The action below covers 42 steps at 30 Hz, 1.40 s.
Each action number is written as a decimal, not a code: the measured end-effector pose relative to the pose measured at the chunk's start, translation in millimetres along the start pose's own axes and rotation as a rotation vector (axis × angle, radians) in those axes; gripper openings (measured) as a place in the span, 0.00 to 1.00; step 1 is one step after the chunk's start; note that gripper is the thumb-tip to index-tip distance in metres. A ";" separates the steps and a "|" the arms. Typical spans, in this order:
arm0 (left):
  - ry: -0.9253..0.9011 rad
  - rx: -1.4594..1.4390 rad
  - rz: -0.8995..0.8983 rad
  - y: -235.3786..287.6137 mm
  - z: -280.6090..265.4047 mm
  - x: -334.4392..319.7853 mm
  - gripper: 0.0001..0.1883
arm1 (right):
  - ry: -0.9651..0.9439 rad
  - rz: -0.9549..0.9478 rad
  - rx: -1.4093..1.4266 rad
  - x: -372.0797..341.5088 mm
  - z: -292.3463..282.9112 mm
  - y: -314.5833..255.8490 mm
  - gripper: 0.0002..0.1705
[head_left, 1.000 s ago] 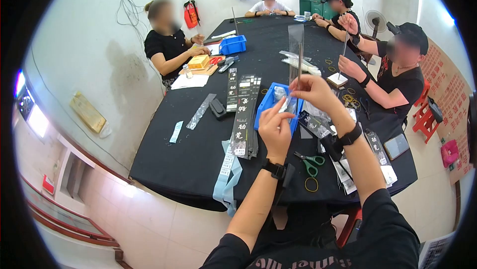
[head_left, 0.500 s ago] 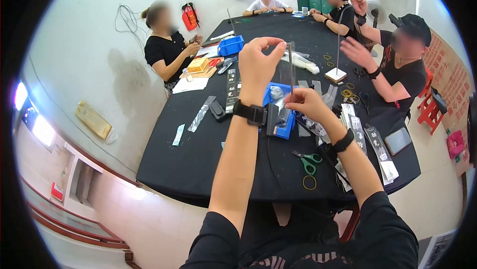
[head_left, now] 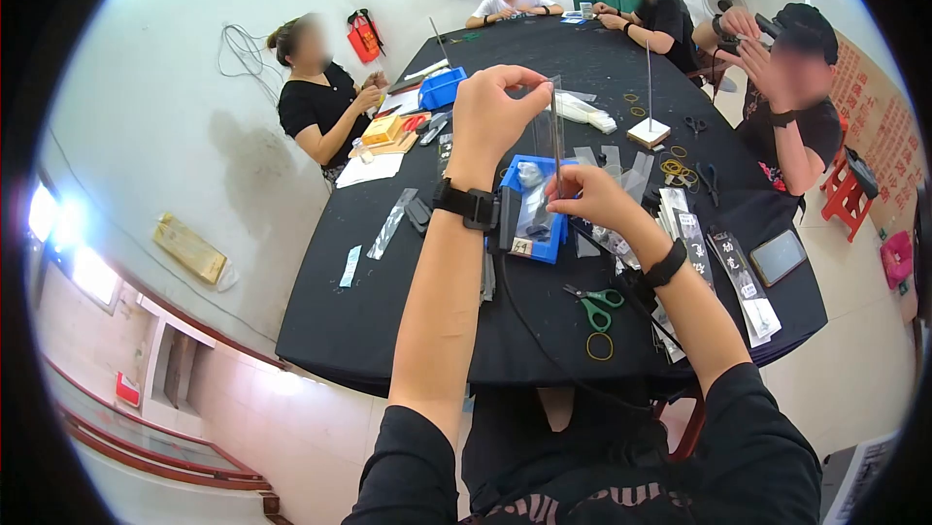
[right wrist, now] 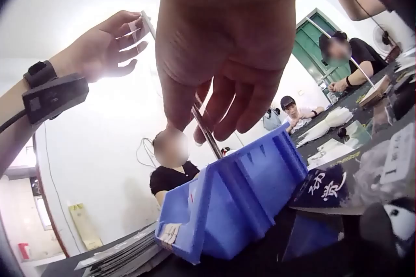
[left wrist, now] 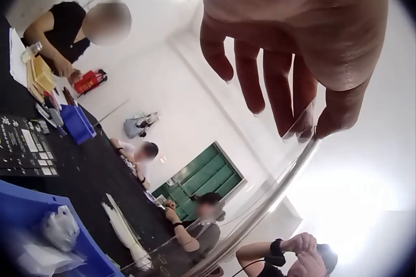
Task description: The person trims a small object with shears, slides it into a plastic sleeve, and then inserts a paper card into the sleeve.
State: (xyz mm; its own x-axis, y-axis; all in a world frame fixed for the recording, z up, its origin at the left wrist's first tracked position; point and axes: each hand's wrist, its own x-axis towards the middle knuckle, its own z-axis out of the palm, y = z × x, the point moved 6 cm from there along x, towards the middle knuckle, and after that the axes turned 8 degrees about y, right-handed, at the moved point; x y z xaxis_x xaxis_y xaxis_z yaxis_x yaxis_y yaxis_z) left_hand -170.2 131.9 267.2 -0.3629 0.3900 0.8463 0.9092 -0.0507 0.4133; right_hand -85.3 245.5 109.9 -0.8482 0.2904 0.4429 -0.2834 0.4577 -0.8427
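Observation:
Above the blue bin (head_left: 553, 249), my left hand (head_left: 490, 113) pinches the top of a long clear plastic sleeve (left wrist: 300, 127) between thumb and fingers. My right hand (head_left: 594, 197) is lower and pinches a thin metal rod (right wrist: 207, 133) between thumb and forefinger. Rod and sleeve stand nearly upright together, running from one hand to the other in the head view. Below the hands, the bin holds small clear plastic bags (left wrist: 62, 228).
Green-handled scissors (head_left: 596, 308) and a rubber band lie in front. Black printed packages (head_left: 743, 282) and a phone (head_left: 779, 258) are to the right. A rod stands on a white base (head_left: 649, 132) farther back. Several other people sit around the table.
My left hand has moved from beside the right hand up to the sleeve's top. My right hand has come slightly lower. The person at right has let go of the rod on the white base.

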 end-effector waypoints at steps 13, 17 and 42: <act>-0.092 -0.052 -0.054 6.9 -2.3 5.1 0.12 | 0.022 0.010 -0.096 -6.8 -2.8 0.7 0.19; -0.041 -0.036 -0.052 3.7 -2.9 4.5 0.12 | 0.108 0.054 -0.118 -14.0 -10.4 -5.9 0.27; 0.365 -0.043 0.010 59.1 -119.9 -142.5 0.03 | -0.849 -1.255 -0.534 17.2 -135.9 127.7 0.13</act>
State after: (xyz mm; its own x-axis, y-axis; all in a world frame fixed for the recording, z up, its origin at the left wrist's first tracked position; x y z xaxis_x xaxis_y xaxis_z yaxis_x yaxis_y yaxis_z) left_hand -89.2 -36.9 211.4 -0.4097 0.0354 0.9115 0.9067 -0.0942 0.4112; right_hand -75.2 423.1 51.4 -0.2536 -0.9210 0.2959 -0.9310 0.3154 0.1838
